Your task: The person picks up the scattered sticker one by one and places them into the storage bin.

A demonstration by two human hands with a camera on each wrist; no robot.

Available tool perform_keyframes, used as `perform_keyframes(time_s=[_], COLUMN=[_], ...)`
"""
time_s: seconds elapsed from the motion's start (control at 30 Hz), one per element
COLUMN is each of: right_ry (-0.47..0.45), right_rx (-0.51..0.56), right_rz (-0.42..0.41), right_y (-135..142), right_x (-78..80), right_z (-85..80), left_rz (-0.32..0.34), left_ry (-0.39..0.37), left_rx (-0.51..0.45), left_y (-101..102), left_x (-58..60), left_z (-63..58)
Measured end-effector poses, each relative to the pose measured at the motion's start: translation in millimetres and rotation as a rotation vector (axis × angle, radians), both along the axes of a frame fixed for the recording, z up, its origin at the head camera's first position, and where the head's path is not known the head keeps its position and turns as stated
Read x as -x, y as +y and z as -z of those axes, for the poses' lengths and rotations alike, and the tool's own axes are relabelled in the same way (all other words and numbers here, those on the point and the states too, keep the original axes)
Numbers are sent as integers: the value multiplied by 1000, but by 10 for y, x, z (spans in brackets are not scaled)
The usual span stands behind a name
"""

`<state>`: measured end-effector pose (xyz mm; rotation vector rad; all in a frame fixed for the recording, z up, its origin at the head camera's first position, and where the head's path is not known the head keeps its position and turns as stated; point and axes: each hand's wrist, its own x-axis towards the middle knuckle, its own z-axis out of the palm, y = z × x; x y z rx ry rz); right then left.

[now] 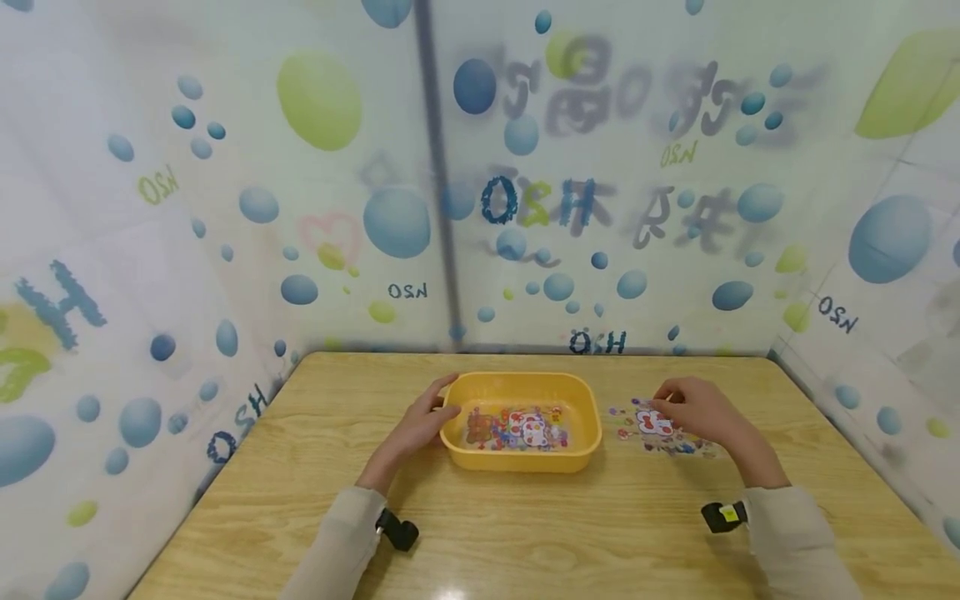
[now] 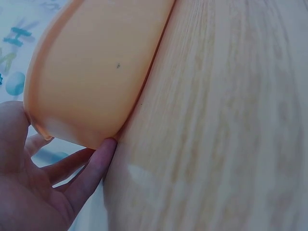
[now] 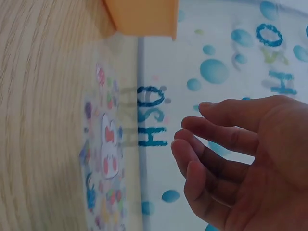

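Note:
A yellow plastic basin (image 1: 521, 461) stands on the table, with colourful cartoon stickers (image 1: 525, 427) lying inside it. My left hand (image 1: 422, 422) holds the basin's left end, thumb at the rim and fingers against the outer wall. Close up in the left wrist view, fingertips (image 2: 108, 144) touch the wall near its base. To the right of the basin lies a clear sticker sheet (image 1: 654, 422) with a white cartoon face and small coloured pictures. Over this sheet hovers my right hand (image 1: 701, 408). Its fingers (image 3: 226, 137) are loosely bent, with nothing between them in the right wrist view.
The wood-grain table (image 1: 517, 533) meets a pale curtain (image 1: 525, 275) printed with blue and green bubbles along its far edge. Similar sheeting hangs at both sides. Both wrists wear a black strapped camera (image 1: 397, 531).

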<state>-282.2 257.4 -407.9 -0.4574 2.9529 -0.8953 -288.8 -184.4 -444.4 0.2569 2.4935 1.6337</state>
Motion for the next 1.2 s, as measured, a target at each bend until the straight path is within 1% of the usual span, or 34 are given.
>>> perform_keyframes(time_s=[0.07,0.17,0.2,0.3,0.37,0.53,0.63,0.77,0.87,0.93,1.07,1.2], right_ry=[-11,5,20,52,53,16,-34,-106,-122,-117,-111,-116], right_rx=[5,-29,-48,-108,-128,-160,-178,-198,-217,-242,-279,-268], right_rz=[18,54,67,106,137,178,185,180,162,150,148,167], right_y=[66,170,207,312,379,514,556,566,548,527,491,471], right_x=[5,35,47,75,78,98,118,142,161,171,180,165], right_z=[44,115,130,172,185,225,263,300,332,351,366,366], left_rz=[-12,-24,-22,-15,-13,-24,-26,-9,2,1,-12,-16], left_ry=[7,13,16,14,17,28,31,24,13,5,21,33], left_rx=[9,14,10,5,-2,-14,-11,-3,-8,-16,-9,-3], left_y=[-10,-32,-38,-46,-48,-44,-38,-24,-15,-12,-19,-33], left_x=[62,157,170,172,170,167,151,98,59,53,94,147], left_z=[98,227,244,233,231,237,226,151,79,63,137,227])
